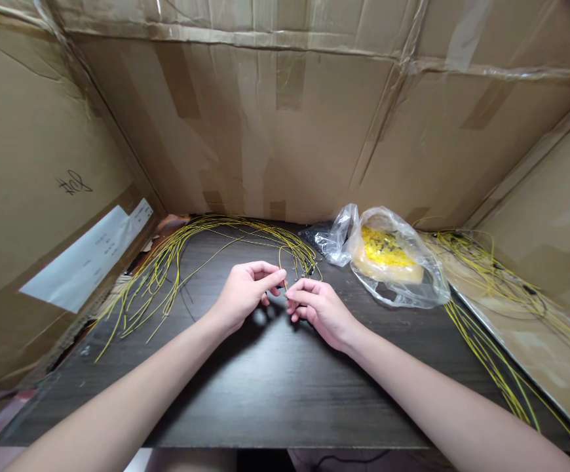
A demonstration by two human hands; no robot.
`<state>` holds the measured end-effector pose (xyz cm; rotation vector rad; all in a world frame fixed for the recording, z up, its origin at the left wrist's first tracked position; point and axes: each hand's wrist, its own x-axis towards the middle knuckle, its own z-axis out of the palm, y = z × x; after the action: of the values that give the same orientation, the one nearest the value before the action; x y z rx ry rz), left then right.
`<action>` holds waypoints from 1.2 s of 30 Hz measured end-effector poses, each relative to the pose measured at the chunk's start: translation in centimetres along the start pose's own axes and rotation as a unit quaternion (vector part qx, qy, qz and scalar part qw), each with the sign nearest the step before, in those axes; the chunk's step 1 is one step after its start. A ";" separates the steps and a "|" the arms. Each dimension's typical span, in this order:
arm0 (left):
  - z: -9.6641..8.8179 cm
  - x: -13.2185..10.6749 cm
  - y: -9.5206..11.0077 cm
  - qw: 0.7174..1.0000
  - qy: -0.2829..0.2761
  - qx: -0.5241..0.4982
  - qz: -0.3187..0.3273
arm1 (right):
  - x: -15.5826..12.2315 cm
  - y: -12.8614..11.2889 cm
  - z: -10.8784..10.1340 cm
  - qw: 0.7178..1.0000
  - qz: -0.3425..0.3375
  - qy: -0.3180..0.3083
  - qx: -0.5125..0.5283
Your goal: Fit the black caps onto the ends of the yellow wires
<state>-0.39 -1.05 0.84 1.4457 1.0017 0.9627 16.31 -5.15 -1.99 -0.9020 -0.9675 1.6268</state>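
My left hand (pixel 246 293) is closed in a pinch, thumb against fingers, on a thin yellow wire (pixel 280 256) that loops up behind the fingertips. Just to its right, my right hand (pixel 323 312) is closed too, its fingertips pressed together at the wire's lower end. Whatever sits between those right fingertips is too small to make out. Behind both hands a loose bundle of yellow wires (pixel 179 244) arcs over the dark tabletop (pixel 265 400). Small dark pieces show at the bundle's right-hand ends (pixel 308 267).
An open clear bag of small yellow pieces (pixel 388 248) lies back right, beside a clear bag with dark pieces (pixel 320 237). More yellow wires (pixel 484 364) trail along the right side. Cardboard walls (pixel 265 144) enclose the back and sides; a paper sheet (pixel 88 255) is on the left one.
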 end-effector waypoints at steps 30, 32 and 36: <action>0.5 -0.1 -0.2 1.000 -0.007 0.011 -0.008 | 0.2 -0.2 -0.4 0.999 0.017 -0.008 0.036; 0.5 -0.1 -0.2 1.000 -0.007 0.010 -0.008 | 0.2 -0.2 -0.5 0.999 0.017 -0.009 0.036; 0.5 -0.1 -0.3 1.000 -0.011 0.011 -0.003 | 0.2 -0.1 -0.4 0.999 0.017 -0.008 0.035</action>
<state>0.07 -1.29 0.50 1.4678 1.0039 0.9313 16.68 -4.85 -2.13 -0.8636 -0.9056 1.6894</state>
